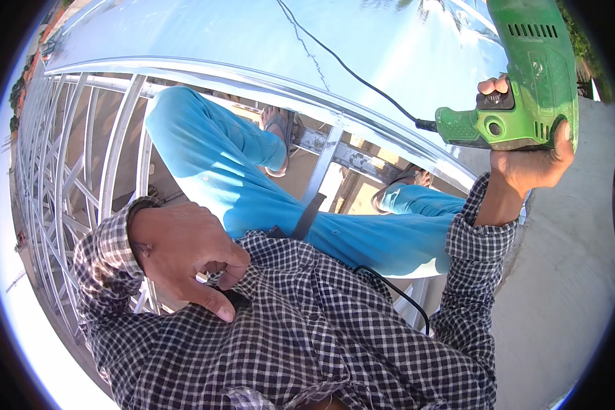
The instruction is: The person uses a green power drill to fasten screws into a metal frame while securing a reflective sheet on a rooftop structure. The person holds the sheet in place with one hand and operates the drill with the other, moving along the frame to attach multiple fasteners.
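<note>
A green corded power drill (543,75) is held up at the upper right. My right hand (526,164) is wrapped around its grip, with fingertips showing by the dark trigger area and the thumb along the body. The drill's front end runs out of the picture. At the lower left, my left hand (184,253) is bent in against the chest of my checked shirt (321,321), its fingers curled and thumb pointing down. Beside that thumb a small black object (235,298) shows against the shirt; whether the fingers grip it is hidden.
A black cord (362,78) leads from the drill across a shiny bluish sheet (205,34). Metal framing (119,147) with open gaps lies at left and under my legs. My sandalled feet (278,133) rest on a metal beam. A grey wall surface (567,273) stands at right.
</note>
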The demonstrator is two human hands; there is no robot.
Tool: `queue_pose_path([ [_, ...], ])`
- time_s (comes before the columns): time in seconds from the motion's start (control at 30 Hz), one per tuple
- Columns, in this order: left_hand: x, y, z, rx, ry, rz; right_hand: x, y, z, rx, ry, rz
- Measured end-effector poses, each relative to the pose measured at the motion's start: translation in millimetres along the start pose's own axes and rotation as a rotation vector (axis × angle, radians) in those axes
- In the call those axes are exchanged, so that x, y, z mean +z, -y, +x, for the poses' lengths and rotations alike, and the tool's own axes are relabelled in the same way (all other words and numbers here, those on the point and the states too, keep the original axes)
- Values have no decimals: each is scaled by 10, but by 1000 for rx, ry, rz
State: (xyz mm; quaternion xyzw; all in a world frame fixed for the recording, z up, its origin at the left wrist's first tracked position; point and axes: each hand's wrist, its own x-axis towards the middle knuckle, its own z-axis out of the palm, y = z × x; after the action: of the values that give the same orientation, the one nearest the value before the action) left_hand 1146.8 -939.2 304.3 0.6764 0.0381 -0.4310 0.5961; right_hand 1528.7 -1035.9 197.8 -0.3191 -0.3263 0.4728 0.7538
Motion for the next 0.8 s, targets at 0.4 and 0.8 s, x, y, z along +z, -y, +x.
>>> queue_pose_path([
  [0.4,-628,2582,3645,-814,-1488,-932,-139,269,-24,-118,-188,-126],
  [0.8,-397,2357,4414,-553,-1598,-1457,-451,232,-306,-44,-281,-105],
])
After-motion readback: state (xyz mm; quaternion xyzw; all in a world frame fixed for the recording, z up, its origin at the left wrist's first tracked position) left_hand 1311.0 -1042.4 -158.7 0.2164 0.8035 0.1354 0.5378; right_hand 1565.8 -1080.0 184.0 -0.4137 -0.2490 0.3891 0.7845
